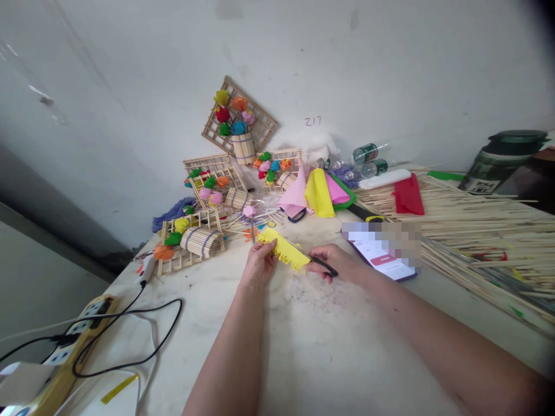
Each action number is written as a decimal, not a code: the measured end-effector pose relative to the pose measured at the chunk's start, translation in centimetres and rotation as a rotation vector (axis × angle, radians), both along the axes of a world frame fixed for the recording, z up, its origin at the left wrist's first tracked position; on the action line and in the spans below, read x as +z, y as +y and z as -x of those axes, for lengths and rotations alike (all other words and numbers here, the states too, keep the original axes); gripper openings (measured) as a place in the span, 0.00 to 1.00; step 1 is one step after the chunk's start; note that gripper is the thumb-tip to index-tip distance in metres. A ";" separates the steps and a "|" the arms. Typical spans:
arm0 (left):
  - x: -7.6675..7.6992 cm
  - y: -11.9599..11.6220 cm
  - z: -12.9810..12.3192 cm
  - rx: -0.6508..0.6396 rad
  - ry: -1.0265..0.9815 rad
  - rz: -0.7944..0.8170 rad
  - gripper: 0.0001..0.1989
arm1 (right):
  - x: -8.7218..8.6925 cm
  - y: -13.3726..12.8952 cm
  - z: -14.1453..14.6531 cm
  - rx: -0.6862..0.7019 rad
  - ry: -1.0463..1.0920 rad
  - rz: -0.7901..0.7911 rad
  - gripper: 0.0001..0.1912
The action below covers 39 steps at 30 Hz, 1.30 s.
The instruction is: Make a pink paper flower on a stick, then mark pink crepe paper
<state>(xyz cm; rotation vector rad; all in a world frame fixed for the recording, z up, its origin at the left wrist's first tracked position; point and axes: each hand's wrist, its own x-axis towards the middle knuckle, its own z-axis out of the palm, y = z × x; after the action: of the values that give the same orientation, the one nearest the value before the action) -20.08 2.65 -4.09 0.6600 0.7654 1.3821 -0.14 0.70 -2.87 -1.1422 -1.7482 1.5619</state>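
Note:
A strip of yellow crepe paper (286,252), its lower edge cut into a fringe, is pinched at its left end by my left hand (261,260). My right hand (327,261) grips black-handled scissors (326,267), whose blades lie along the paper and point up and to the left. Beyond the paper, a pink paper flower (248,211) stands on a thin stem. Folded yellow paper (319,193) and pink paper (295,193) lie farther back.
Wooden lattice frames with paper flowers (191,245) stand at the left and back. A phone (381,254) lies by my right forearm, near many thin sticks (468,222). A power strip (78,341) with cables is at left. A dark flask (498,164) stands far right.

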 end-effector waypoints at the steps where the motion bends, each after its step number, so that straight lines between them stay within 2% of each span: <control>1: 0.0 0.0 0.0 -0.004 0.001 0.000 0.11 | 0.0 0.0 0.0 0.003 -0.001 -0.004 0.10; 11: 0.1 -0.2 -0.3 -0.049 -0.006 -0.021 0.09 | -0.8 0.5 -0.3 0.036 0.020 -0.016 0.08; 20: 0.3 -0.3 -0.3 -0.052 0.031 -0.026 0.09 | -0.1 0.0 0.5 -0.044 -0.021 -0.059 0.10; 26: 0.3 -0.3 -0.2 -0.048 0.013 -0.018 0.10 | 0.8 -0.4 0.6 -0.009 0.053 -0.044 0.09; 31: 0.4 -0.2 0.1 -0.035 -0.015 -0.009 0.12 | 0.4 -0.3 0.7 -0.031 0.049 0.007 0.09; 35: 0.6 -0.2 0.1 0.023 -0.045 -0.015 0.11 | 0.3 -0.3 0.5 0.016 0.082 0.011 0.10; 39: 0.7 -0.3 -0.2 -0.001 -0.003 -0.019 0.12 | 0.5 -0.4 0.5 -0.006 0.033 -0.006 0.09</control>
<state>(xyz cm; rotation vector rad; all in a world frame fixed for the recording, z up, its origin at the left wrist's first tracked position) -19.92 2.32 -3.37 0.6732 0.7505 1.3908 -0.68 0.27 -2.33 -1.1121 -1.7254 1.5627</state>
